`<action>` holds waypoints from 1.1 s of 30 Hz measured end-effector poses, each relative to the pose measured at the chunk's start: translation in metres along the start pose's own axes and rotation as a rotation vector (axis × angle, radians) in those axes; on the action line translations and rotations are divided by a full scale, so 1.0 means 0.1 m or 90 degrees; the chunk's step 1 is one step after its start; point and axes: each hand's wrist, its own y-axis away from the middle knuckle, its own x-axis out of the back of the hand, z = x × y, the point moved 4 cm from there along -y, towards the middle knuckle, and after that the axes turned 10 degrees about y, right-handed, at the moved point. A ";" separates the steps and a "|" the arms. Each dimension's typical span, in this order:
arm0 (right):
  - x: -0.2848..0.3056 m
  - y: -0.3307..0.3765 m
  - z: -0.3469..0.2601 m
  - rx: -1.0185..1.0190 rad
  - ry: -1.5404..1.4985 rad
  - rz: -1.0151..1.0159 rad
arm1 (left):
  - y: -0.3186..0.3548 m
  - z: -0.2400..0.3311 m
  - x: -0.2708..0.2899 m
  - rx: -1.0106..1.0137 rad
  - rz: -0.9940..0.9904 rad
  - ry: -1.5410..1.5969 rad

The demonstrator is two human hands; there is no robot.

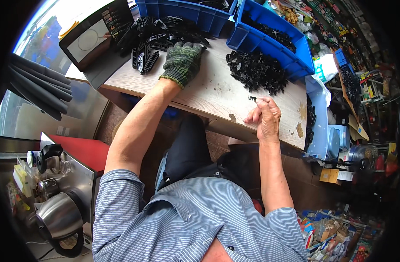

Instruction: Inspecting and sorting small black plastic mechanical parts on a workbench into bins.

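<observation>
1. Thumb and forefinger of my bare right hand point(266, 117) pinch a small black plastic clip point(252, 98) by one end, over the near right part of the wood-grain table point(208, 89); the other fingers curl inward.
2. My left hand point(181, 64), in a grey-green knitted glove, reaches far left, back upward, fingers bent beside the long black plastic pieces point(153, 62). I cannot tell whether it grips one.
3. Loose clips point(257, 71) lie heaped on the far right, just before a blue crate point(296, 63).
4. With so little of the clip held, a slack pinch could drop it, perhaps over the near edge.
5. Thick knit could dull my touch and snag neighbouring pieces, shoving some against the propped tablet point(93, 41).
6. Swinging my right hand far could scatter the heap.
</observation>
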 end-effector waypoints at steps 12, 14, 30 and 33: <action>0.03 0.01 0.00 -0.015 -0.033 0.018 | 0.14 0.05 0.06 0.047 -0.026 0.009; 0.02 0.00 -0.01 -0.013 -0.044 0.015 | 0.27 0.20 0.13 0.007 -0.005 0.020; 0.06 0.01 -0.02 0.008 -0.080 -0.020 | 0.75 1.34 -0.07 0.182 -0.245 0.898; 0.07 0.00 0.00 -0.009 -0.062 -0.029 | 0.77 1.34 -0.08 0.236 -0.278 0.911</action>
